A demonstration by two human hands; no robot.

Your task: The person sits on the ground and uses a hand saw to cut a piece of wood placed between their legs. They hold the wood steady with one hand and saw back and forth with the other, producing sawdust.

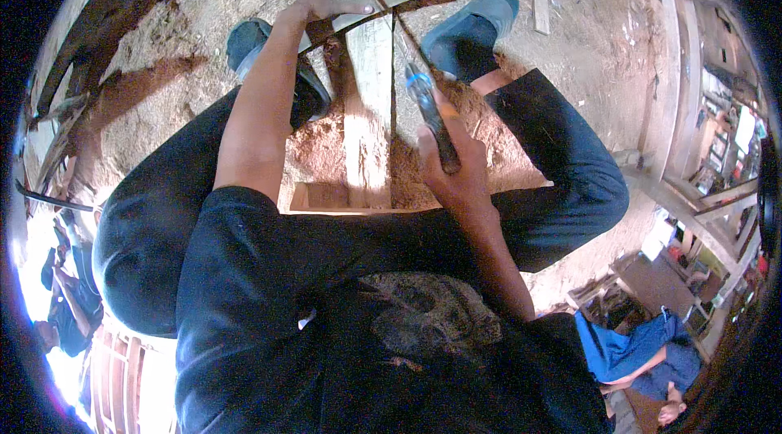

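Person seen from above, wearing a dark navy/black short-sleeved t-shirt w/ a faded grey-tan print on the chest and a small white mark near the left side. Dark trousers, approx. same shade as the shirt, right leg ending above the ankle so a bit of bare leg shows. Blue-grey slip-on shoes, rounded toes: left shoe, right shoe; forearms and hands bare, no watch or gloves.
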